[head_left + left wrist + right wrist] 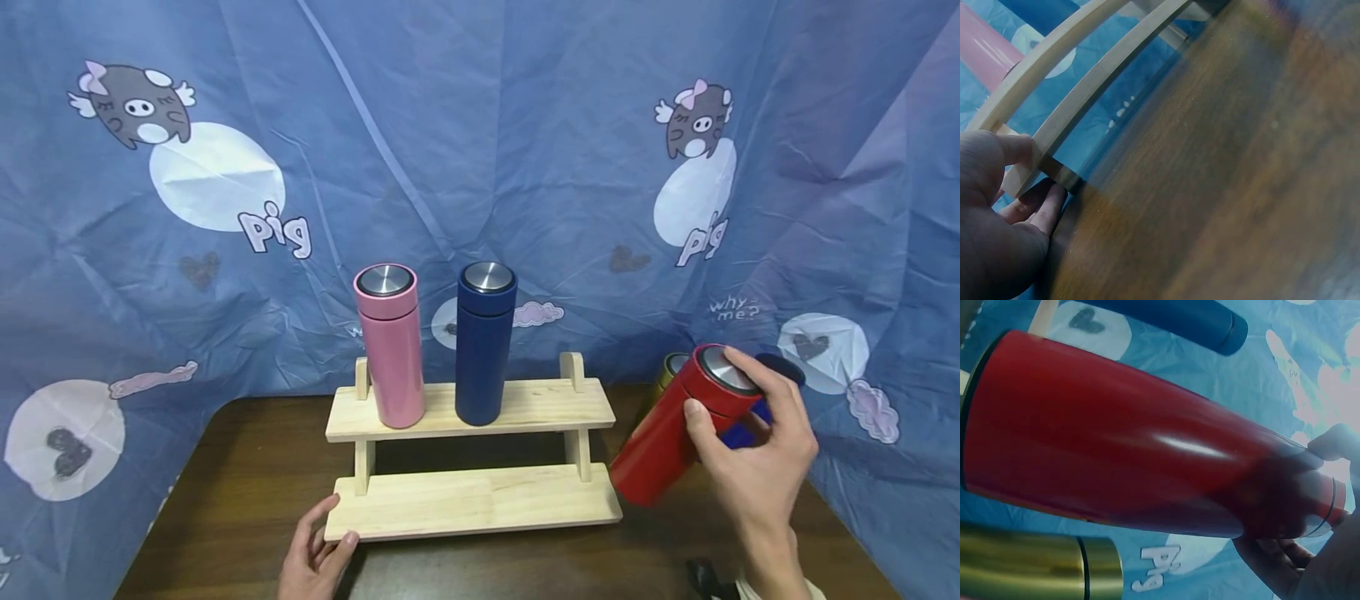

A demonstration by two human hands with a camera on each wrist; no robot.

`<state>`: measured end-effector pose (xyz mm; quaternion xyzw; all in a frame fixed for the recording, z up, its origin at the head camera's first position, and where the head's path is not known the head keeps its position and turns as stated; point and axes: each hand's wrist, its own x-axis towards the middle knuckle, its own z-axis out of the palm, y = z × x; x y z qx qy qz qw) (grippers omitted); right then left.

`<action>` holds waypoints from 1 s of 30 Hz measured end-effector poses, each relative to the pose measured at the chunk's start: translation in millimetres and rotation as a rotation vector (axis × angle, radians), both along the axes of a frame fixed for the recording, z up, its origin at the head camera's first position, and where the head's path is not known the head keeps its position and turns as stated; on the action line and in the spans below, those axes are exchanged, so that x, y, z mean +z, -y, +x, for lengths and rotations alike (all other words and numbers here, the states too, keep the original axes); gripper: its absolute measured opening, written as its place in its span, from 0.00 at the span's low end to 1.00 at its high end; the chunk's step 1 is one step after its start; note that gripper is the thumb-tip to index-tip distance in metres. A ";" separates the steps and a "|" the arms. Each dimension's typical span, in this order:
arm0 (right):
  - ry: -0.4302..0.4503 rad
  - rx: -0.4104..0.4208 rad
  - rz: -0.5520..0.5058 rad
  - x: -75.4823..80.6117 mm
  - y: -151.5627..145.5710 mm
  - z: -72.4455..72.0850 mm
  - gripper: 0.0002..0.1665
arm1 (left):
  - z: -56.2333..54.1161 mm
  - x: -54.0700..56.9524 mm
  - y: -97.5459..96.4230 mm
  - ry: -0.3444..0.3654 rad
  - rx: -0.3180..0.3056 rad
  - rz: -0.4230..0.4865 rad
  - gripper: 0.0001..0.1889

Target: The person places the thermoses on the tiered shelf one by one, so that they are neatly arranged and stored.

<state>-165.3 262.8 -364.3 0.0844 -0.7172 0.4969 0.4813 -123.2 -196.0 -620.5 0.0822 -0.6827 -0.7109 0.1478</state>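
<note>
My right hand [761, 467] grips a red thermos [675, 442] near its steel-topped lid, thumb on one side and fingers on the other. The thermos is tilted, its base near the right end of the lower shelf. My left hand [315, 554] holds the left end of a two-tier wooden rack [480, 504], thumb and fingers around the lower board's corner; the left wrist view also shows the hand [1004, 206] at that end. Upright on the upper shelf stand a pink thermos [393, 358] and, to its right, a dark blue thermos [483, 358].
Behind the red thermos, a gold thermos [670, 367] is partly hidden; another blue one [780, 367] shows behind my right hand. A small black object [705, 575] lies by my right wrist. The brown table [247, 467] meets a blue printed cloth [420, 100] behind it.
</note>
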 end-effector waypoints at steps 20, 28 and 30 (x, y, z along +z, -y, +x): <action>-0.062 0.070 0.097 16.1 29.2 -34.3 0.36 | -3.2 -8.7 -1.9 -0.019 0.019 -0.007 0.33; -0.035 0.038 0.185 23.5 38.5 -44.5 0.35 | -1.1 -7.2 -0.6 -0.043 -0.008 0.006 0.32; -0.023 0.042 0.196 25.5 41.1 -45.7 0.35 | -0.6 -7.7 0.5 -0.055 -0.016 0.007 0.32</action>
